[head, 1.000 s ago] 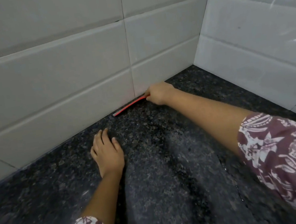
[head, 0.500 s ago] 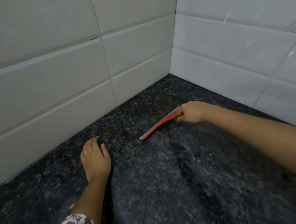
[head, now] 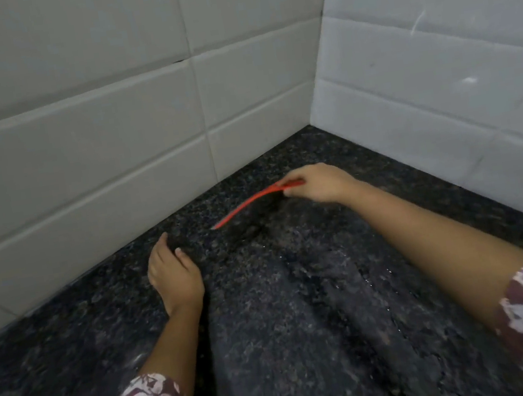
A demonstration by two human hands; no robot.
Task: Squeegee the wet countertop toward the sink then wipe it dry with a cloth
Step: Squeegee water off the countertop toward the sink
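Observation:
A thin red squeegee (head: 247,205) lies with its blade slanting across the dark speckled countertop (head: 309,343), a little out from the back wall. My right hand (head: 317,184) grips its right end. My left hand (head: 173,275) rests on the counter to the left of the blade, palm down, fingers slightly curled, holding nothing. A wet sheen with small water beads streaks the counter between my arms. No sink or cloth is in view.
White tiled walls (head: 110,146) meet in a corner at the back right (head: 324,103) and box in the counter on two sides. My floral sleeves fill the lower corners.
My right hand has drawn the squeegee away from the foot of the back wall, toward me. My left hand stays planted, its fingers curling a little.

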